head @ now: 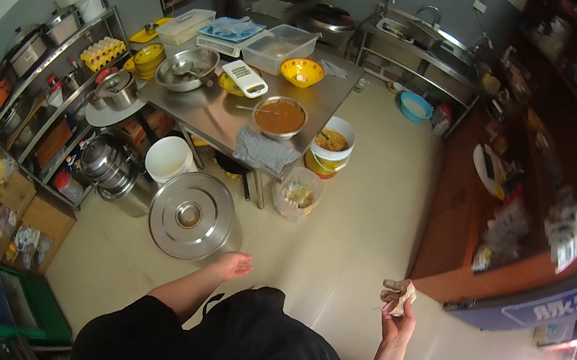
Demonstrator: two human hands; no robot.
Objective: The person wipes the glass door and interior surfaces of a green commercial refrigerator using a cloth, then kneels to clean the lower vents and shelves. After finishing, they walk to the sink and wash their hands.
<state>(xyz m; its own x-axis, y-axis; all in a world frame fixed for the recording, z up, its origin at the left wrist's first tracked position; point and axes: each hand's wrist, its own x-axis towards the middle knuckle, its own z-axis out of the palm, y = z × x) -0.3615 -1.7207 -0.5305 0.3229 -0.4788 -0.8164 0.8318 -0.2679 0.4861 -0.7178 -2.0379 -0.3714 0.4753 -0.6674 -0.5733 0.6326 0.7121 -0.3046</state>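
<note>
My right hand (397,324) is raised at the lower right, its fingers closed on a crumpled, soiled cloth-like item (399,298), pale with grey-brown finger-like parts; it may be a work glove. My left hand (236,267) holds nothing, fingers loosely apart, beside the round steel lid (191,215) of a large pot. Farther forward, a steel table (207,120) bears a bowl of orange-brown sauce (279,117), a white grater (245,79), a yellow bowl (302,72), a large steel bowl (187,68) and a grey cloth (266,151) hanging over its edge.
On the floor by the table stand a clear bin with scraps (297,194), a white bucket of orange-yellow food (334,137) and an empty-looking white bucket (169,159). A wooden cabinet (450,224) lines the right; metal shelves (57,110) line the left. Sinks (421,36) stand at the back.
</note>
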